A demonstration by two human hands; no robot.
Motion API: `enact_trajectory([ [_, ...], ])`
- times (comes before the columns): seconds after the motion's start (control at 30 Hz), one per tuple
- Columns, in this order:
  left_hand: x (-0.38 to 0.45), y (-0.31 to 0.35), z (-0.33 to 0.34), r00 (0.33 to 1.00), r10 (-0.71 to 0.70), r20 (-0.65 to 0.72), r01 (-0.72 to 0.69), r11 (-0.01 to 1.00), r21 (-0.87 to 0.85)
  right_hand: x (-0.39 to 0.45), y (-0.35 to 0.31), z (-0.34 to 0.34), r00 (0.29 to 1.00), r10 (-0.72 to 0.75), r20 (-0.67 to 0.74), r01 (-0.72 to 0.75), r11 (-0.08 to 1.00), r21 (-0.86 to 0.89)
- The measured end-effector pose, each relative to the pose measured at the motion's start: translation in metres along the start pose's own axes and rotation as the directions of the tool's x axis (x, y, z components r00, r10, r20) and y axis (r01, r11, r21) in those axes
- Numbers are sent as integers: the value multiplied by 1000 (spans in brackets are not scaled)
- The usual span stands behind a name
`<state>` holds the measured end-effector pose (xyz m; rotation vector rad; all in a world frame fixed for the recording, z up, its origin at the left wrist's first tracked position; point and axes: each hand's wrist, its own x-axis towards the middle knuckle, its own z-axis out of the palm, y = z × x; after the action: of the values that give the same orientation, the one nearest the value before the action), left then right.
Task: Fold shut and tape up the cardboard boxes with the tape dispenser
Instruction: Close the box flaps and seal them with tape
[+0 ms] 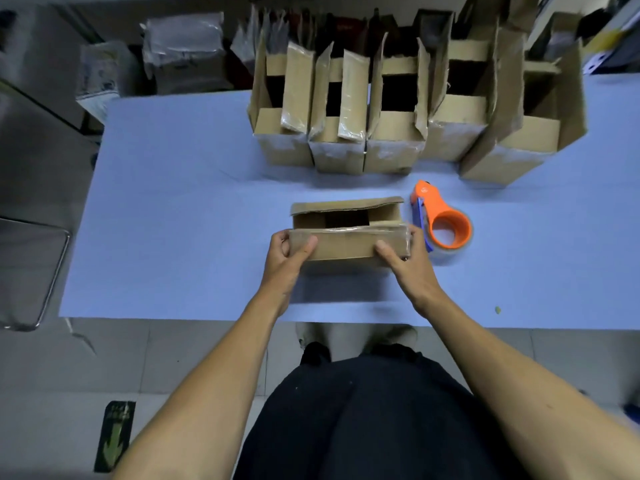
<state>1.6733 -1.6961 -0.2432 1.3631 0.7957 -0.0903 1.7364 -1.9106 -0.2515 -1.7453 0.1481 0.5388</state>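
On the left, the desk [156, 202] has a wide bare patch, and its left edge runs beside a metal stool [31, 271]. The left hand [289, 258] grips the left end of a small cardboard box [346, 237], with the thumb on the near side and the fingers curled round the corner. The box sits in the middle of the desk, near the front edge. Its near flap is folded up against the side, its far flap leans half over, and the top is still open and dark inside. The right hand [407, 263] grips the right end the same way, thumb in front. Just beside that hand, to the right, lies the orange tape dispenser [441, 220], close to the box. Behind them, 5 open boxes [398, 133] stand in a row along the back edge, well apart from the hands. More bare desk lies to the right.
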Motion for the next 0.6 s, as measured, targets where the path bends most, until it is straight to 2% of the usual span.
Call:
enact_trajectory([
  [0.13,6,-3,5,996,44,-76,-40,998,41,4,1,-4,1000,7,-30,-7,1000,19],
  [0.2,9,-2,7,993,88,-80,-80,991,103,10,-3,-5,999,-32,-39,30,999,-33],
  [0.3,8,7,5,974,224,-29,-204,925,320,16,-12,-10,976,-216,-9,209,952,-224],
  [0.33,8,11,3,949,314,-8,-277,848,452,19,-13,-13,946,-322,22,310,886,-345],
  [0.37,8,15,1,900,433,42,-367,705,607,20,-15,-16,906,-418,68,400,791,-463],
  [0.4,10,18,0,818,557,147,-459,477,749,22,-18,-17,856,-501,125,479,679,-557],
  [0.43,14,19,0,713,634,300,-527,202,825,24,-19,-16,795,-576,187,550,556,-624],
  [0.47,17,19,2,622,634,459,-566,-41,823,25,-19,-14,727,-640,249,608,430,-667],
  [0.5,21,17,4,563,586,583,-587,-213,781,25,-16,-12,675,-671,307,641,328,-694],
  [0.53,24,13,6,545,512,664,-609,-303,733,25,-8,-10,659,-665,351,648,265,-714],
  [0.6,24,5,8,592,376,713,-638,-322,699,22,7,-11,717,-579,389,608,246,-755],
])
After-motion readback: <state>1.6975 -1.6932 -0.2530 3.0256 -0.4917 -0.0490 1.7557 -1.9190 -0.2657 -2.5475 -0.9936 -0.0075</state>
